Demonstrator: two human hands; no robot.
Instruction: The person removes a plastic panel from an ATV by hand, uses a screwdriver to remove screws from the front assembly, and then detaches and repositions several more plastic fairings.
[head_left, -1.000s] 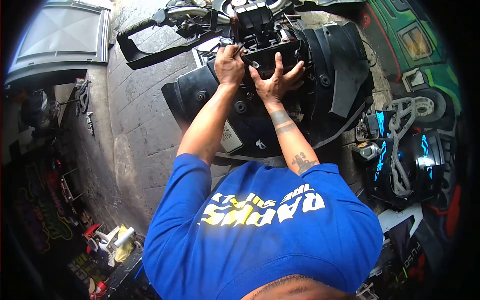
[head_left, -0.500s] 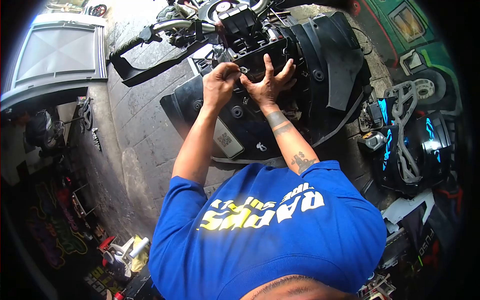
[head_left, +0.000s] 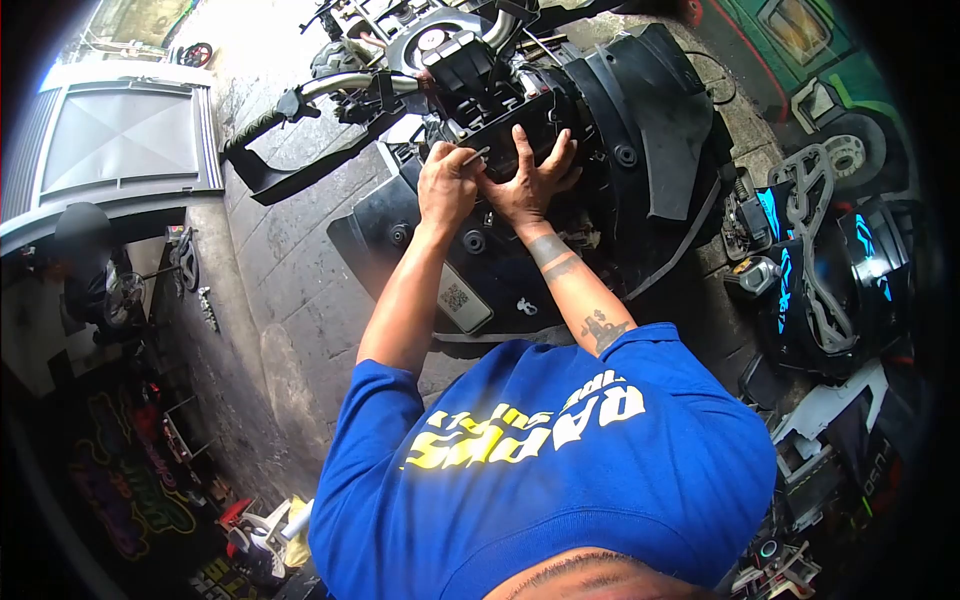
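Note:
My left hand [head_left: 446,190] is closed, thumb and fingers pinched on a small thin metal piece [head_left: 481,154] whose light end sticks out to the right; its exact kind is too small to make out. Close beside it, my right hand [head_left: 527,186] has its fingers spread over a black plastic part [head_left: 510,130], the thumb reaching toward my left fingertips. Both hands are over the front of a partly stripped vehicle with handlebars. Below them spreads a black body panel [head_left: 384,235] with round fittings. A pale rectangular item with a QR code [head_left: 466,306] lies on this panel.
A handlebar with a black hand guard [head_left: 290,180] juts out to the left. Black and blue body parts [head_left: 835,275] are piled at the right beside a power tool battery [head_left: 757,273]. A person [head_left: 85,260] is at the far left, near a grey metal gate [head_left: 130,130].
The view has shifted slightly. My left fingers have turned, so the thin metal piece now shows more plainly. My right hand stays spread close by.

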